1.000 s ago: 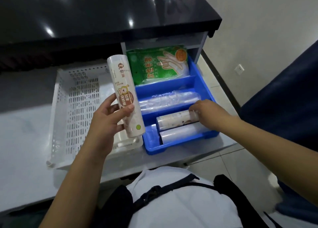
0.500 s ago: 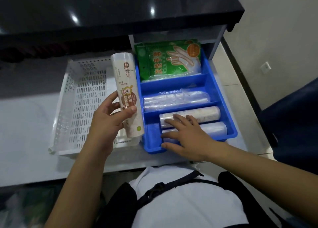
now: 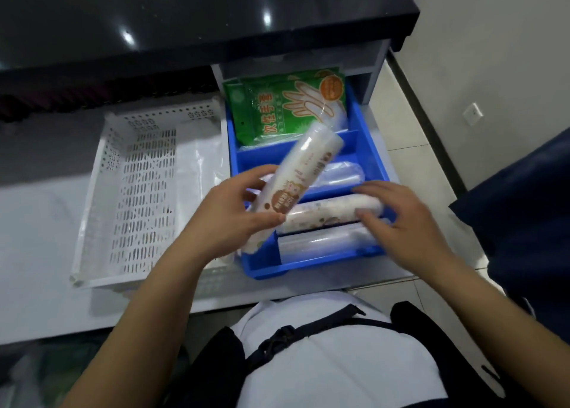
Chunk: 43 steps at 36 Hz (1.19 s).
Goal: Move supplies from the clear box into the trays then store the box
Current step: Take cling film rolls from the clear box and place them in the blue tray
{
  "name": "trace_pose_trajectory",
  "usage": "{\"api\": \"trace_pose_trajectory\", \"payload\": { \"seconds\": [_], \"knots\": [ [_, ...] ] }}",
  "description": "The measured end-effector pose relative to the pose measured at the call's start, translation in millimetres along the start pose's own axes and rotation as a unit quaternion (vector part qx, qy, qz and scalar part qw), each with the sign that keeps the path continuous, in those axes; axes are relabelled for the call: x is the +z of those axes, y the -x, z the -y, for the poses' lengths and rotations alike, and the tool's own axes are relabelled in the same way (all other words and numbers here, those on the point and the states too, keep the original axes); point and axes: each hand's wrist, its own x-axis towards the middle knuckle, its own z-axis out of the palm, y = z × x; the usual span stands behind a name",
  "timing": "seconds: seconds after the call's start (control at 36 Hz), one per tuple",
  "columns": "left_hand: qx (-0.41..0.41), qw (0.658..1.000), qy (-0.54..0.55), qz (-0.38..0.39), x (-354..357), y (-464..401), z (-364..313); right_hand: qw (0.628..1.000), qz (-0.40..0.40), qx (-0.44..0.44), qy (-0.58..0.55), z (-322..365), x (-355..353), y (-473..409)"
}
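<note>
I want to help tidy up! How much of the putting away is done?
Partly done. The blue tray already holds a green glove pack and several rolls. The left hand holds a printed roll tilted above the tray, while the right hand touches a roll lying inside. Left: that roll, and storing the box, which isn't clearly visible.

The pale counter (image 3: pixel 40 253) carries two trays side by side — a white perforated tray (image 3: pixel 101 191), a blue divided tray (image 3: pixel 308 267).
</note>
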Motion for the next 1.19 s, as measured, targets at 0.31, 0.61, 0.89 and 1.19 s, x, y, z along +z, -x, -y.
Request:
{"api": "trace_pose_trajectory", "payload": {
  "seconds": [0.31, 0.61, 0.89, 1.19],
  "knots": [
    [0.095, 0.937, -0.322, 0.093, 77.8, -36.2, -21.0, 0.991, -0.099, 0.09, -0.032, -24.9, -18.6, 24.9],
    [0.111, 0.956, -0.246, 0.116, 80.3, -29.8, -5.6, 0.994, -0.017, 0.097, 0.044, -18.8, 8.0, 45.8],
    [0.094, 0.948, -0.267, 0.144, 84.3, -33.5, -8.0, 0.992, -0.006, 0.12, 0.022, -19.5, 6.9, 46.7],
    [0.065, 0.977, -0.203, -0.009, 64.6, 25.3, 19.7, 0.991, 0.043, 0.105, 0.07, -23.0, -7.4, 35.8]
  ]
}}
